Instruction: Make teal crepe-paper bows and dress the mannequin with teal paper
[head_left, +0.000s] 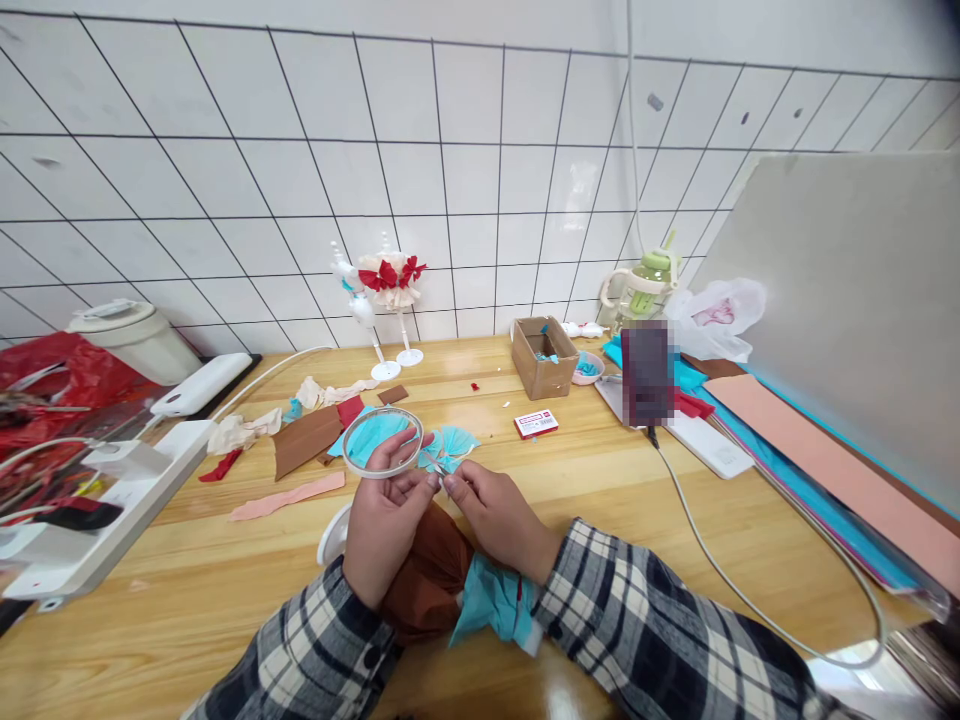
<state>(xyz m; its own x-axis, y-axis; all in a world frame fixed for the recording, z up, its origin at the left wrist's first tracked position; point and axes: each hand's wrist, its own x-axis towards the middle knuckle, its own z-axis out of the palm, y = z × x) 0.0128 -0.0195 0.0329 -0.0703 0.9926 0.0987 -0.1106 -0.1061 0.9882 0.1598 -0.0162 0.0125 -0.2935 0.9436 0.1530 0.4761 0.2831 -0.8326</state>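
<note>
My left hand [384,525] has a clear ring, like a roll of clear tape [349,462], hooked over its fingers, with thumb and forefinger pinched together. My right hand [499,515] is closed in a pinch, its fingertips meeting the left ones. Just beyond the fingertips, a pleated blue paper bow [456,443] sticks out, apparently gripped at its narrow middle. The exact pinch point is covered by my fingers. Under my wrists lies a gathered brown paper piece [426,590] with a blue paper piece [487,605] beside it. Part of a white round base [330,538] shows left of my hand.
Paper scraps, among them a brown piece [307,440] and a pink strip [289,497], lie to the left. Decorated white stands [405,330], a cardboard box [545,365] and a small red-white box [536,424] stand farther back. A cable [701,545] curves across the right; a power strip [112,520] lies left.
</note>
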